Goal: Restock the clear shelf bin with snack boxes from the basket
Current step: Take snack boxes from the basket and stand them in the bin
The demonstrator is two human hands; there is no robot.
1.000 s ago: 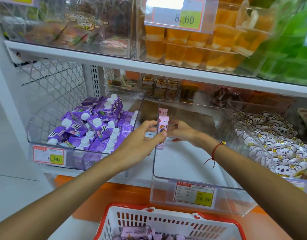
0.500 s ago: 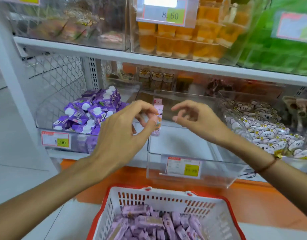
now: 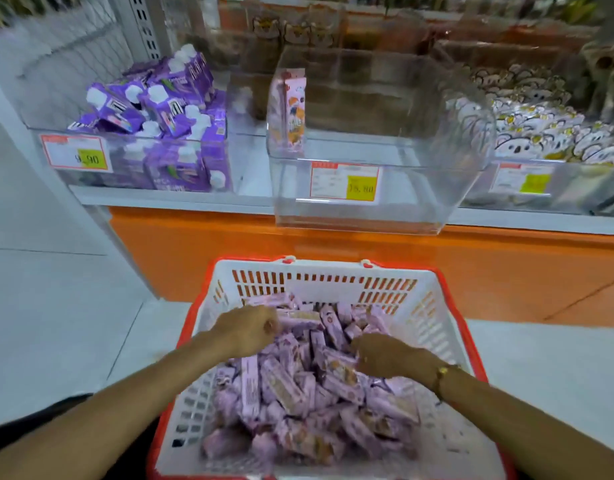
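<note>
The red-rimmed white basket (image 3: 324, 291) sits low in front of me, heaped with pink snack boxes (image 3: 298, 393). My left hand (image 3: 246, 329) is down in the basket's far left part, its fingers curled round the end of one box. On the pile's right side lies my right hand (image 3: 385, 355), fingertips buried among the boxes, so its grip is hidden. The clear shelf bin (image 3: 367, 216) stands on the shelf above. One pink snack box (image 3: 287, 112) stands upright against its left wall.
A bin of purple cartons (image 3: 160, 109) stands left of the clear bin, and a bin of white packets (image 3: 540, 133) stands to its right. A price tag (image 3: 345, 183) hangs on the clear bin's front. The orange shelf base (image 3: 181, 251) runs behind the basket.
Both hands have left the pink box standing in the clear bin and dropped into the basket. The view has tilted down from the shelves to the basket.
</note>
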